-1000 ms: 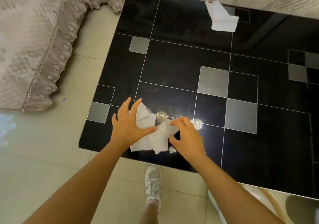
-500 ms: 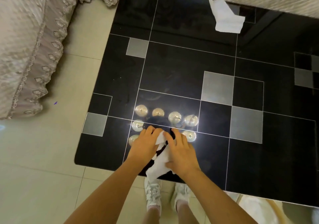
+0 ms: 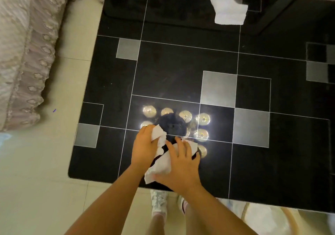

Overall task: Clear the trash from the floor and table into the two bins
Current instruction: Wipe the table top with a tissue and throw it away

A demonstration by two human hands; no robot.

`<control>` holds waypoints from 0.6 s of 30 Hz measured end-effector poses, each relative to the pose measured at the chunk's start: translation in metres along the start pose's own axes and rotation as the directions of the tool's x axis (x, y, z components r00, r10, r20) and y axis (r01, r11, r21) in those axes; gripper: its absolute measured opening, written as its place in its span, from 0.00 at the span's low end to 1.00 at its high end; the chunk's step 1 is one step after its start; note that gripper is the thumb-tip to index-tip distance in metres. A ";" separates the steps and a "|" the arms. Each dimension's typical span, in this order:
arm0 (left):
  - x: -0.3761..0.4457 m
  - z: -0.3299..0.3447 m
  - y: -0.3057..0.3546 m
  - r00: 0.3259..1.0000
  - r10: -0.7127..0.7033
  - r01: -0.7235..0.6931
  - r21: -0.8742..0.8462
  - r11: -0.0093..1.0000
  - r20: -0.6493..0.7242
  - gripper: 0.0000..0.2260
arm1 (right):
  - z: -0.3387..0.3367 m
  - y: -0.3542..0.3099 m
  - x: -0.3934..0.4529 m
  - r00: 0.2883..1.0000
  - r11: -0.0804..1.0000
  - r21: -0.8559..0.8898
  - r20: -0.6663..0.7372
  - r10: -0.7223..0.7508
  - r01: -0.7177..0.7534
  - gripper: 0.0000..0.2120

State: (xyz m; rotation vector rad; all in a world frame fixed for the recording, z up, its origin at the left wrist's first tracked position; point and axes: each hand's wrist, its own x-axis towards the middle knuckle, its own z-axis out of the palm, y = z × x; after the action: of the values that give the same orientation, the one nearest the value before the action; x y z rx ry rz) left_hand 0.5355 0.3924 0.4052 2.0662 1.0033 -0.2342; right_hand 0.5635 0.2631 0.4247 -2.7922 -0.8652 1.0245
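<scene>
While we look straight down over the glossy black glass desk (image 3: 177, 68) with its thin white lines and grey squares, both our hands meet near its near edge on a crumpled white paper tissue (image 3: 160, 167). Our left hand (image 3: 145, 148) is curled shut around the upper end of the tissue, a ruffled corner of which sticks out above the knuckles. Our right hand (image 3: 178, 168) lies on top of the lower, wider part of the same tissue, fingers spread and bent down over it, pressing it against the desk; whether those fingers have closed under the paper we cannot tell. The tissue thus runs between the two hands, from the left fist down to the white corner that pokes out beside the right wrist, just inside the desk's front edge.

A ring of round bright lamp reflections (image 3: 203, 119) shines in the glass just beyond the hands, around a dark reflected shape. Well apart from the hands, at the far edge of the desk, lies a second flat white tissue sheet (image 3: 228, 8), one end folded, touching nothing else. To the left, a pale lace-trimmed fabric cover (image 3: 27, 53) hangs down to the cream tiled floor (image 3: 36, 180). Below the desk edge we see our own white sneakers (image 3: 159, 201) standing on the floor.
</scene>
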 end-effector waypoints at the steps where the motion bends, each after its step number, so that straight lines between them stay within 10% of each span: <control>1: 0.000 0.001 0.000 1.000 0.002 -0.002 0.002 1.000 -0.004 0.14 | 0.007 -0.004 0.000 1.000 1.000 -0.011 -0.008 0.020 -0.020 0.50; 12: -0.006 0.012 -0.008 0.997 -0.080 0.078 -0.116 0.990 -0.009 0.21 | 0.021 0.006 0.006 0.980 0.965 0.170 -0.037 -0.195 0.199 0.24; 18: 0.004 0.024 0.017 0.997 0.070 -0.074 0.166 0.983 0.029 0.10 | -0.007 0.050 0.033 0.990 0.963 0.236 -0.085 -0.115 0.132 0.16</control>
State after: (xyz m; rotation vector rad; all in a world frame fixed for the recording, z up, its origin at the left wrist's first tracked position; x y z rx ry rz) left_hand 0.5548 0.3707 0.3978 2.2417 0.9195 -0.3138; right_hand 0.6126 0.2392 0.4004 -2.5227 -0.8332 0.9365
